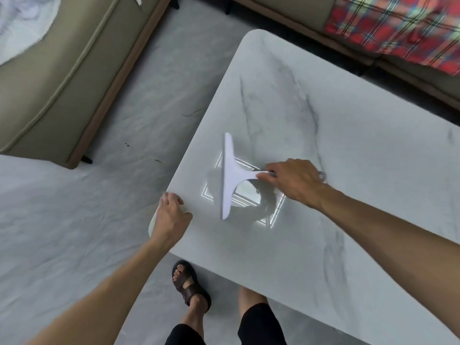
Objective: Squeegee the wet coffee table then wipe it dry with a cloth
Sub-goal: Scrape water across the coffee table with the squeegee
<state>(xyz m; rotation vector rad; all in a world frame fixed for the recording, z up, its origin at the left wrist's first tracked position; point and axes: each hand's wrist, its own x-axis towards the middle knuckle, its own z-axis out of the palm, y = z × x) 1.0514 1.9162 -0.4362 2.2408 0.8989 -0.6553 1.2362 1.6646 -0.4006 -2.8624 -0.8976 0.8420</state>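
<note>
coffee table (323,125): white marble top | squeegee (227,175) blade on it | left hand (171,215) at edge

White T-shaped squeegee (230,175), blade down near left edge of glossy marble-patterned coffee table (348,125)

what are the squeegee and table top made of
Squeegee: looks like matte white plastic, one smooth moulded piece. Table: probably glossy marble or marble-look stone, white with grey veins and a mirror-sharp reflection of a ceiling light; which one can't be told.
</note>
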